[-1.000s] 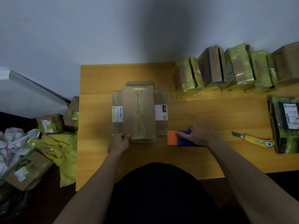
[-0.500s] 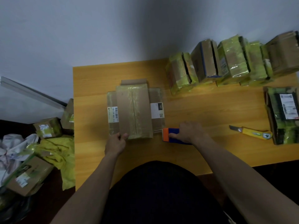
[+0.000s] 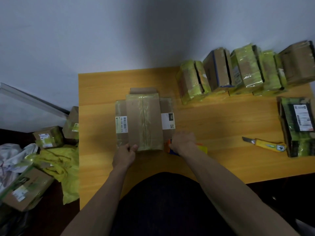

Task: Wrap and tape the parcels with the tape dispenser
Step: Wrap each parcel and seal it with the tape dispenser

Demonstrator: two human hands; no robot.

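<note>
Steadying flat brown cardboard parcel [image 3: 144, 123] with left hand [image 3: 125, 155], thumb pinching near edge. Gripping orange-and-blue plastic tape dispenser [image 3: 167, 147] in right hand [image 3: 184, 141] beside parcel. Next, likely: laying tape across seam.

The person's 2 forearms [image 3: 105, 193] are bare (no sleeves visible), above dark clothing [image 3: 163, 205].

A flattened box [image 3: 144, 119] lay mid-counter [image 3: 213, 116], toward the left edge. The dispenser [image 3: 168, 146] sat touching its near right corner. A row of parcels [image 3: 245, 70] lined the far right edge, another parcel [image 3: 297, 126] lay at the right edge, and a knife [image 3: 265, 144] lay just left of it.
</note>
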